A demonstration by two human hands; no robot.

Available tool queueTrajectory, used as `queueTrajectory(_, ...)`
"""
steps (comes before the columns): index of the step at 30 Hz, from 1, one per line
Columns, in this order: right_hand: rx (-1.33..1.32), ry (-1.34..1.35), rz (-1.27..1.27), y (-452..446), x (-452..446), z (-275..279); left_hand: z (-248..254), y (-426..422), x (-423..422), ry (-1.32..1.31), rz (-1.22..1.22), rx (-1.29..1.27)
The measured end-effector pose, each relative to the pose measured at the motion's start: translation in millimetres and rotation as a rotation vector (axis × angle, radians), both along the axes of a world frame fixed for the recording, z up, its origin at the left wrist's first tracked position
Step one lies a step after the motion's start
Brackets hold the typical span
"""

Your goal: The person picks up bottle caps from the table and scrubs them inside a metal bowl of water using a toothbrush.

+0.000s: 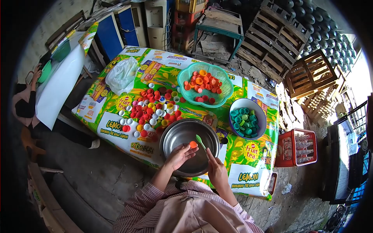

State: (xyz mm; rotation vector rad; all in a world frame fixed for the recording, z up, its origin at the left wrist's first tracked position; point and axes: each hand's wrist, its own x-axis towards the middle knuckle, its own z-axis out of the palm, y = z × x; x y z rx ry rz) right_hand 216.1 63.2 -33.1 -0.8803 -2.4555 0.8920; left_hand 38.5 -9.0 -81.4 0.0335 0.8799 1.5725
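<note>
Above a metal bowl [168,136], my left hand [179,156] pinches an orange bottle cap [193,144] at its fingertips. My right hand [217,171] is closed around what looks like a light green toothbrush [200,141], its head up and close to the cap. Behind the bowl, red, yellow and white bottle caps [145,112] lie loose on the printed table cover. A turquoise basket [185,95] holds orange and red caps [202,82]. To the right, a white bowl [261,112] contains green and teal caps [245,121].
A clear plastic bag [122,75] lies at the table's back left. Beyond the left edge, another person [29,97] holds a green bowl [46,72]. Right of the table stands a red crate [299,145] of bottles. Wooden pallets [272,37] lean behind.
</note>
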Motion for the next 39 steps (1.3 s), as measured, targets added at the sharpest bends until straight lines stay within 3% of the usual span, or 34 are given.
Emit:
queueTrajectory(7,-0.104,0.038,-0.045,-11.2,5.4,0.1,1.6,2.7,-1.5,-0.092,0.068,0.088)
queueTrajectory(16,-0.011,0.078,-0.051,-11.8,4.6,-2.6,-0.3,0.1,2.1,-0.177,0.026,0.050)
queueTrajectory(21,-0.017,0.019,-0.022,-7.6,3.8,-2.1,0.6,-0.2,3.6,0.125,-0.037,0.076)
queueTrajectory(28,-0.003,-0.022,0.050,-13.3,9.1,9.8,20.4,3.5,5.0,0.146,0.007,0.020)
queueTrajectory(30,-0.038,0.022,-0.054,-8.5,8.5,0.3,18.8,1.5,6.5,0.183,0.013,0.029)
queueTrajectory(36,-0.011,0.039,0.046,-10.7,6.3,8.3,13.4,0.9,-3.9,-0.013,-0.015,0.147)
queueTrajectory(39,-0.016,0.075,-0.082,-6.7,4.7,3.1,12.8,2.7,-4.7,-0.100,0.020,0.157)
